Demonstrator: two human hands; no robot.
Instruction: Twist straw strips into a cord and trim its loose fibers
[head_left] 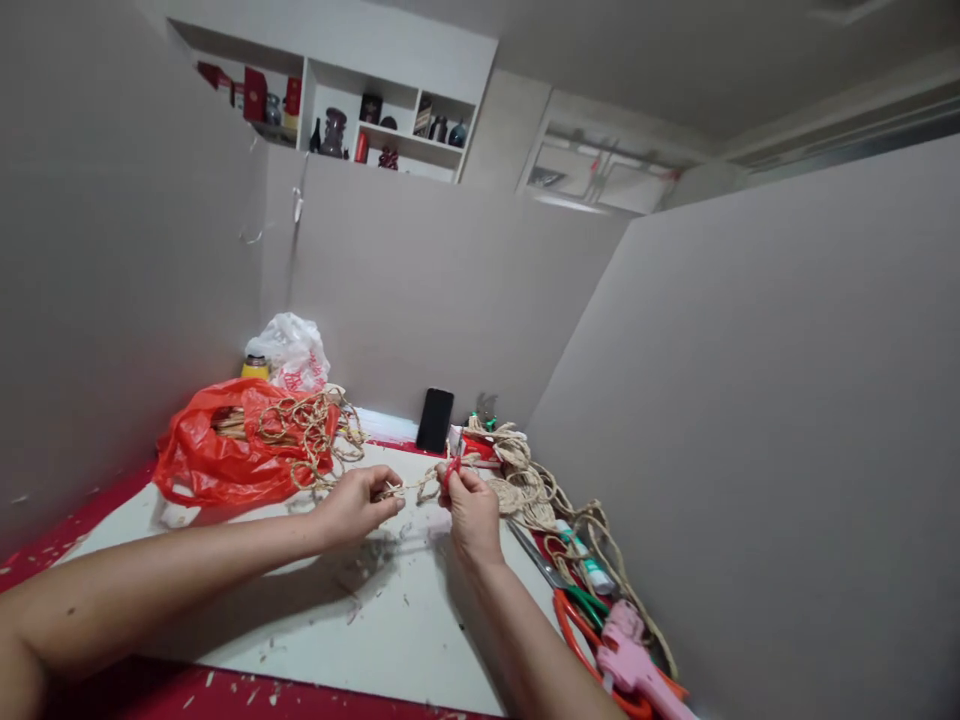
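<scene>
Above a white board (375,635), my two hands face each other a short way apart. My left hand (352,508) is closed, thumb and fingers pinching a thin straw-coloured cord (426,486) that runs across toward the right hand. My right hand (476,515) grips small scissors with red handles (452,472), their blades pointing up and away. Some of the cord loops beside the right fingers; whether they also hold it is hard to see. Small fibre scraps lie scattered below.
At left, a red plastic bag (225,460) holds tangled cord; behind it are a white bag (296,350) and yellow jar (255,368). A phone (435,420) leans at the back. Rope coils (521,492), large scissors (541,556), a tube (589,562) and pink glue gun (634,665) line the right.
</scene>
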